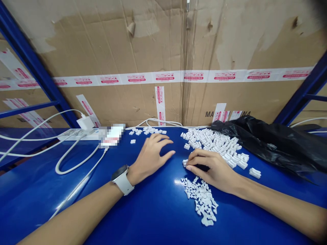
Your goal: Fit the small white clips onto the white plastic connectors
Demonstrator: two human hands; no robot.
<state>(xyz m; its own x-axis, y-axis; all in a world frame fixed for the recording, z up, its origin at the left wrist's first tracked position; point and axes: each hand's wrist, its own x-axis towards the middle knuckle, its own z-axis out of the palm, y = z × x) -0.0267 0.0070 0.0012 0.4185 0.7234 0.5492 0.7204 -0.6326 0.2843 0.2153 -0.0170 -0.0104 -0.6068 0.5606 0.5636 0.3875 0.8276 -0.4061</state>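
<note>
My left hand (150,157) rests on the blue table (153,211) with fingers spread and nothing in it; a white watch (122,178) is on that wrist. My right hand (213,167) lies to its right, fingers drawn together and pinching a small white plastic piece (185,162) at the edge of a big heap of white plastic parts (217,144). A second pile of small white pieces (201,199) lies just in front of the right hand. A few more white parts (146,131) are scattered beyond the left hand.
A black plastic bag (270,139) lies at the right. A white power strip with a charger (81,129) and white cables (68,160) sits at the left. Taped cardboard boxes (163,61) form the back wall, with blue shelf posts (33,64) on both sides.
</note>
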